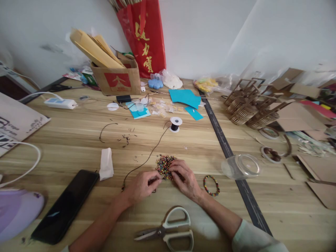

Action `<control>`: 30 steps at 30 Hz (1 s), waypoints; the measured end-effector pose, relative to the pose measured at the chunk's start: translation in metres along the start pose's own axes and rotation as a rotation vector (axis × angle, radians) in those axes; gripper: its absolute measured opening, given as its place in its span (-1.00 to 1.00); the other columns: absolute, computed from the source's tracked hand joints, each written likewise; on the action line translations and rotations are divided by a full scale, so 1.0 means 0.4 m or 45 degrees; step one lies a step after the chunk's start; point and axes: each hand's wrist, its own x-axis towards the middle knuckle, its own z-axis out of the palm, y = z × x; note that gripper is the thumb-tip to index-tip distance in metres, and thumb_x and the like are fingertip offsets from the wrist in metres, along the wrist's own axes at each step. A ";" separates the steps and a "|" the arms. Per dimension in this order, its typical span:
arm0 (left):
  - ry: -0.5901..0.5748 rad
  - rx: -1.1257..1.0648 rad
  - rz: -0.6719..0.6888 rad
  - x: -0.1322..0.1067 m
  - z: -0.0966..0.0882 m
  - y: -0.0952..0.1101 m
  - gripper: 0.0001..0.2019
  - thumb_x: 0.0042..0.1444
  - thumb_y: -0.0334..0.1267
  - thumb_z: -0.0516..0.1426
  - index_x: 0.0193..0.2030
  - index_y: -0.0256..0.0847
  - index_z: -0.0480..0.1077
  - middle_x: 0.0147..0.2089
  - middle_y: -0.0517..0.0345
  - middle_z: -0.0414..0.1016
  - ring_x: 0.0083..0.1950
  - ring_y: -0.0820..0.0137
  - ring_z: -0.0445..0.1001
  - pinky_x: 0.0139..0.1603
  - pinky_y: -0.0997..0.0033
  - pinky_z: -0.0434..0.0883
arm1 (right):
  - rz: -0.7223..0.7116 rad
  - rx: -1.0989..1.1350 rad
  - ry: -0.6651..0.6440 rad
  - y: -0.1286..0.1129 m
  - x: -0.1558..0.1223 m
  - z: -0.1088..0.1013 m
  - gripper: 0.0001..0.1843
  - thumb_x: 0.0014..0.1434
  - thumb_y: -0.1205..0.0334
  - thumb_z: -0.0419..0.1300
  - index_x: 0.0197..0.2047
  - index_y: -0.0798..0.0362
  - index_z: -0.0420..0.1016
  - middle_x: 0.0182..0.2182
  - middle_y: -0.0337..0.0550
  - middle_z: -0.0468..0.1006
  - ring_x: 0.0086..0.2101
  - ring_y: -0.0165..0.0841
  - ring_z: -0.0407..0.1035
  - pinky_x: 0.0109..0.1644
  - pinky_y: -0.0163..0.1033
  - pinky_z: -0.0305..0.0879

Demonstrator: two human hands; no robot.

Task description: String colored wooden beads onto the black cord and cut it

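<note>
A loose heap of small multicoloured beads (165, 166) lies on the table between my two hands. My left hand (143, 185) is closed in a pinch at the heap's lower left, on what looks like the thin end of the black cord (147, 159). That cord runs back to a white spool (175, 124) standing upright. On the heap's right side, my right hand (185, 178) reaches in with bent fingers drawn together at the beads; what is between the fingertips is hidden. A finished-looking beaded bracelet (211, 185) lies right of my right wrist.
Scissors (175, 227) with pale handles lie between my forearms. At left are a black phone (65, 206), folded white paper (106, 163) and a purple-white appliance (19, 213). A clear jar (241, 166) lies to the right. Behind are cord snippets, blue sheets (185, 98) and a cardboard box (118, 78).
</note>
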 end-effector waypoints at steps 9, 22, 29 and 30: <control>0.089 0.176 0.050 0.005 -0.012 -0.001 -0.84 0.12 -0.27 0.07 -0.43 -0.21 0.41 -0.59 0.30 0.34 -0.54 0.48 0.26 -0.48 0.55 0.17 | -0.100 -0.108 -0.067 0.009 -0.005 0.013 -0.79 0.26 0.39 0.09 -0.07 0.00 0.42 -0.14 -0.03 0.45 -0.01 -0.21 0.31 0.10 0.06 0.32; 0.260 -0.125 0.051 0.014 0.012 0.015 -0.82 0.09 -0.22 0.08 -0.45 -0.24 0.40 -0.49 0.23 0.39 -0.44 0.45 0.31 -0.39 0.53 0.27 | -0.163 -0.314 -0.189 -0.002 -0.009 0.011 -0.83 0.18 0.29 0.21 -0.13 0.05 0.38 -0.10 -0.01 0.44 0.03 -0.14 0.25 0.12 0.11 0.27; 0.273 -0.136 0.025 0.017 0.012 0.014 -0.81 0.09 -0.22 0.08 -0.45 -0.27 0.41 -0.52 0.25 0.32 -0.46 0.46 0.27 -0.41 0.52 0.24 | -0.204 -0.380 -0.237 0.004 -0.010 0.015 -0.89 0.26 0.32 0.14 -0.12 0.05 0.38 -0.08 0.00 0.43 0.05 -0.14 0.22 0.13 0.13 0.25; 0.276 -0.144 0.024 0.017 0.012 0.013 -0.81 0.09 -0.21 0.08 -0.45 -0.27 0.40 -0.52 0.25 0.32 -0.45 0.46 0.27 -0.40 0.52 0.24 | -0.202 -0.384 -0.236 0.004 -0.010 0.016 -0.90 0.26 0.33 0.14 -0.13 0.05 0.39 -0.08 0.00 0.43 0.05 -0.14 0.22 0.13 0.13 0.25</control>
